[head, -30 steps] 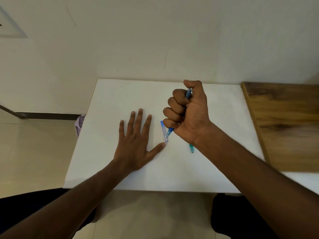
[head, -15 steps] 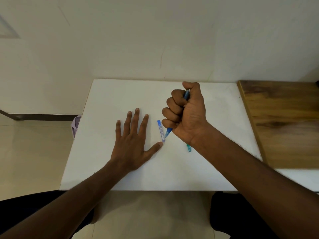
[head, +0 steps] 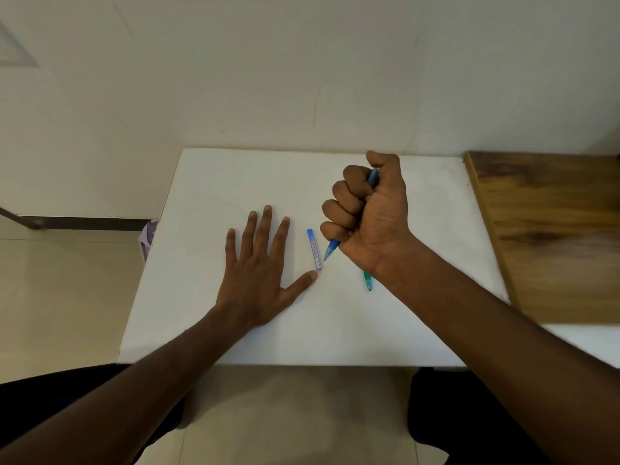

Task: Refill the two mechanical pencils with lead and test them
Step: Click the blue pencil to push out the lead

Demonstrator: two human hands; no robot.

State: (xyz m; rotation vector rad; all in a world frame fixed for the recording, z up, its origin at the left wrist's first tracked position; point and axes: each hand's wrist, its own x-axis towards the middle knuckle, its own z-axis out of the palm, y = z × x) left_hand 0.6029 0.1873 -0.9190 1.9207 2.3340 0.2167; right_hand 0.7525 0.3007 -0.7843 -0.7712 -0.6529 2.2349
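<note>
— Where were the hands at that moment?

— The left hand (head: 258, 273) lay flat on the white table (head: 419, 330), palm down, fingers straight and a little spread, holding nothing. Its thumb reached out to the right, with the tip just at the near end of the lead case (head: 314, 250); I could not tell whether it touched.

— And the right?

— The right hand (head: 369, 216) was closed in a fist around the blue mechanical pencil (head: 330, 249). The pencil stood tilted, its top end showing between the thumb and the curled forefinger, its tip pointing down and to the left, just beside the lead case. Whether the tip met the table I could not say.

— What about the lead case itself?

— A slim blue tube, lying on the table between the two hands, running roughly away from the person.

— The second pencil?

— A green mechanical pencil (head: 367, 281) lay on the table under the right wrist, only its near end in view.

— Anything else?

— A wooden surface (head: 553, 236) adjoined the table on the right, a pale wall (head: 302, 68) rose behind it, and the floor was of light tiles (head: 60, 297).
</note>
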